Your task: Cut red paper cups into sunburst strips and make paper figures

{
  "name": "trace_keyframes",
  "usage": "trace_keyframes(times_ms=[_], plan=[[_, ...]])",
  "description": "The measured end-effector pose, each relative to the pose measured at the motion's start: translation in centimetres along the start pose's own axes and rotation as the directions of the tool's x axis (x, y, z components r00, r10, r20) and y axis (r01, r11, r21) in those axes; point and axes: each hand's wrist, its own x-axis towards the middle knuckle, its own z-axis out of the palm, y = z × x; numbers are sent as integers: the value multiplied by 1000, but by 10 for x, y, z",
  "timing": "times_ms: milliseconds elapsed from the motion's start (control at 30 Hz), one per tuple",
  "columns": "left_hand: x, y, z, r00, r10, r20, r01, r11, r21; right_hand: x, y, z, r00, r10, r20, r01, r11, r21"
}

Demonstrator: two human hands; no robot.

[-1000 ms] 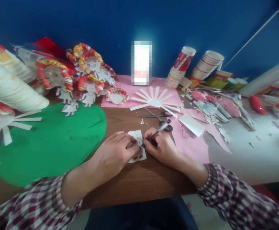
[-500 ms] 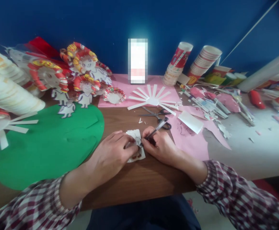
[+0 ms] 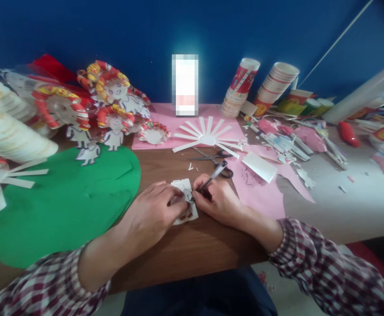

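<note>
Near the table's front, my left hand (image 3: 155, 208) presses a small piece of white paper (image 3: 193, 213) down, its fingers bent and thumb drawn close to them. Dark lines and brown shapes show on the paper; my fingers cover part of it. In my right hand (image 3: 221, 194) a pen (image 3: 214, 174) is gripped, its tip at the paper's right side. Just beyond the right hand lie scissors (image 3: 208, 157) with black handles, blades apart. To the right is torn pink paper (image 3: 264, 195) with a white card (image 3: 259, 166) on it.
A green round sheet (image 3: 63, 210) lies left, with cut-out paper figures (image 3: 114, 136) beyond. A fan of white strips (image 3: 208, 139) rests on pink paper at the back. Paper cup stacks (image 3: 277, 83) and a lit, blurred screen (image 3: 185, 83) stand behind. Markers (image 3: 282, 142) and scraps clutter the right.
The view has shifted slightly, so most things sit a little further left. Both hands keep nearly the same pose on the paper, pen still in the right.
</note>
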Motion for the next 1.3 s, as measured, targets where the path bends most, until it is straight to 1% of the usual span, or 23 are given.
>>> trace_keyframes(times_ms=[133, 433, 700, 867, 1033, 1300], plan=[[0, 0, 1, 1000, 3, -15, -2, 1000, 10, 0, 0, 0, 1000, 6, 14, -6, 1000, 3], [1, 0, -1, 1000, -3, -9, 3, 1000, 8, -2, 1, 0, 1000, 1, 10, -1, 1000, 21], [1, 1, 0, 1000, -12, 4, 12, 1000, 4, 0, -1, -1, 1000, 8, 7, -8, 1000, 14], [1, 1, -2, 1000, -15, 9, 15, 1000, 8, 0, -4, -3, 999, 25, 30, -25, 1000, 11], [2, 2, -4, 999, -15, 31, 14, 1000, 4, 0, -5, -4, 999, 35, 20, -35, 999, 1], [2, 1, -1, 1000, -10, 7, 10, 1000, 20, -1, -3, -4, 1000, 14, 22, -14, 1000, -10]])
